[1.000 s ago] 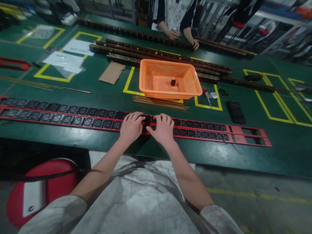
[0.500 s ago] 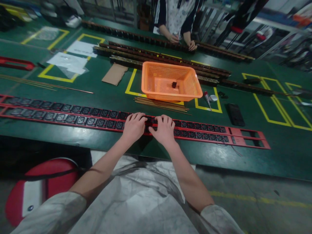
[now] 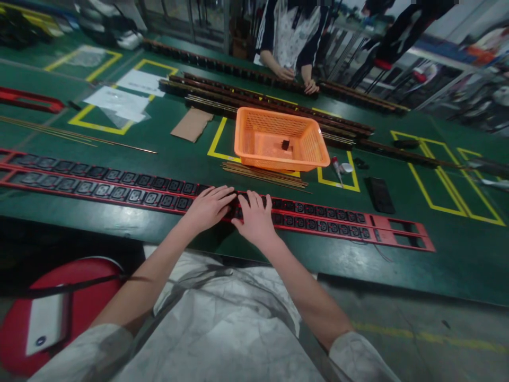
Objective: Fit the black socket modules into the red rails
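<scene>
A long red metal frame [image 3: 382,222] lies across the table in front of me, fitted with two rows of black power sockets [image 3: 151,198]. My left hand [image 3: 210,208] rests on the middle of the frame, its fingers stretched out over the sockets. Close to its right, my right hand [image 3: 255,216] lies on the same frame with its fingers spread. Both hands are open and touch the sockets' top side; the sockets under the palms and fingertips are hidden.
Beyond the frame stands an orange basket [image 3: 280,163] holding a small black part [image 3: 285,144]. Thin brass-coloured rods [image 3: 264,176], cardboard [image 3: 192,124], a dark flat object [image 3: 380,194] and papers [image 3: 115,101] lie around it. A co-worker's hands [image 3: 311,86] are across the table.
Both hands have slid a little to the left along the frame, and the left hand's fingers lie flatter. The whole view has shifted slightly; the basket holds the same small part.
</scene>
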{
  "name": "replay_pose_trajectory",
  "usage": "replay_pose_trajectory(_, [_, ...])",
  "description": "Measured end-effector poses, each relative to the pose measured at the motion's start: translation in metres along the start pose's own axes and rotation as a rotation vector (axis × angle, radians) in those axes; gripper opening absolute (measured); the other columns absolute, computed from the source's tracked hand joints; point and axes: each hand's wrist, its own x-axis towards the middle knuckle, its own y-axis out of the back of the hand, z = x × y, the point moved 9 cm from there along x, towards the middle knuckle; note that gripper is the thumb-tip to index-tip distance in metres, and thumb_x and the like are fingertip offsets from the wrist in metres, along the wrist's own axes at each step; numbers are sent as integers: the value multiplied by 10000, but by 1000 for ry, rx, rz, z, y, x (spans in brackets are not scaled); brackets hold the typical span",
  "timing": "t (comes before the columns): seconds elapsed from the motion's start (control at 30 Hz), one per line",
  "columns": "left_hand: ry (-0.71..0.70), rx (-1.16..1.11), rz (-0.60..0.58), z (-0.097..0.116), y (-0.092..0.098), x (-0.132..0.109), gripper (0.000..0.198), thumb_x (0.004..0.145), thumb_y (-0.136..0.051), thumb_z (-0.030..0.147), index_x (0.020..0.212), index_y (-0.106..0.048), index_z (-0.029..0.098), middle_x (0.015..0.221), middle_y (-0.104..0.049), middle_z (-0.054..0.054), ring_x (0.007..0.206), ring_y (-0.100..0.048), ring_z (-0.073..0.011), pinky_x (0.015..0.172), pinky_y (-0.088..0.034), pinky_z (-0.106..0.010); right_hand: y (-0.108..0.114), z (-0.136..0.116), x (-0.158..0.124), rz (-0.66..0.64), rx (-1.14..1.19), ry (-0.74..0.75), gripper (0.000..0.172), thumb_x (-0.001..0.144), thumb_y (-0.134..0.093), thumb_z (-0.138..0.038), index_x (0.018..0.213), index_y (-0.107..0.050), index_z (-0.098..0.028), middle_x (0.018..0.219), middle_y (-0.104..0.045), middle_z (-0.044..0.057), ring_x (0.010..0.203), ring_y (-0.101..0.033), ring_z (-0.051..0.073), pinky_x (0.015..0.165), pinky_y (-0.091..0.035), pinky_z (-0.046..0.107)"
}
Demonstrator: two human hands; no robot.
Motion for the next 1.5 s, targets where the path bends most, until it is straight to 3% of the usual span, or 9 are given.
replay_pose_trajectory(0.13, [-18, -5, -35, -3, -2, 1, 523, 934, -475, 214, 1446, -562, 279, 1563, -503, -33, 1455, -447, -236, 1206, -334, -477, -4, -26, -12, 36, 77, 61, 483, 944, -576, -352, 1407, -522, -223, 1527, -499, 120, 1409, -412, 272, 1238, -156, 573])
replay_pose_trajectory(0.23, [-16, -11, -47, -7, -3, -1, 542, 941, -475, 252, 1481, -522, 266, 1580, -479, -35, 1474, -421, -228, 1224, -315, -465, -8, -24, -13, 36, 106, 29, 487, 946, -567, -329, 1419, -514, -226, 1538, -488, 120, 1418, -409, 263, 1238, -171, 558])
replay_pose_trajectory(0.43, [44, 20, -22, -19, 6, -7, 549, 928, -544, 446, 1461, -539, 314, 1590, -465, -47, 1476, -414, -284, 1236, -280, -532, -7, 8, 8, -58, 23, 19, 822, 845, -721, -482, 1537, -383, -195, 1605, -381, 194, 1490, -319, 342, 1222, -139, 650])
replay_pose_trajectory(0.57, [67, 80, -68, -28, 8, -9, 616, 899, -588, 500, 1483, -507, 323, 1576, -480, -69, 1456, -433, -315, 1226, -266, -575, -16, 16, 23, -198, -55, 102, 1155, 665, -845, -589, 1586, -291, -166, 1550, -425, 246, 1415, -396, 403, 1190, -192, 670])
replay_pose_trajectory(0.7, [76, 114, -90, -32, 11, -10, 650, 865, -635, 539, 1465, -527, 313, 1522, -534, -98, 1421, -465, -342, 1205, -273, -620, -13, 16, 29, -177, -87, 179, 1183, 641, -836, -588, 1589, -285, -143, 1378, -559, 216, 1250, -521, 363, 1131, -333, 568])
replay_pose_trajectory(0.83, [67, 124, -75, -22, 11, -6, 607, 877, -635, 492, 1447, -542, 305, 1467, -571, -121, 1390, -489, -334, 1195, -288, -620, -8, 22, 26, -172, -115, 222, 1191, 606, -847, -585, 1578, -313, -151, 1324, -574, 205, 1203, -534, 364, 1099, -350, 571])
replay_pose_trajectory(1.23, [-30, 72, -5, 64, -18, 40, 601, 879, -644, 547, 1409, -573, 272, 1382, -603, -134, 1289, -522, -336, 1118, -363, -554, 12, 112, -22, -229, -105, 72, 1090, 660, -841, -486, 1584, -330, -213, 1441, -516, 197, 1341, -464, 376, 1173, -201, 692])
replay_pose_trajectory(1.37, [-46, 58, 10, 71, -23, 45, 602, 885, -624, 562, 1422, -560, 297, 1368, -605, -121, 1264, -524, -335, 1084, -370, -540, 18, 108, -27, -200, -58, 49, 863, 800, -745, -526, 1534, -425, -203, 1541, -459, 177, 1449, -362, 362, 1198, -170, 700])
replay_pose_trajectory(1.5, [-99, 52, -7, 69, -26, 42, 592, 934, -552, 510, 1479, -501, 285, 1429, -570, -125, 1309, -498, -325, 1101, -351, -531, 19, 94, -20, -130, -28, 20, 563, 922, -651, -411, 1445, -543, -231, 1509, -521, 135, 1418, -434, 296, 1217, -217, 637])
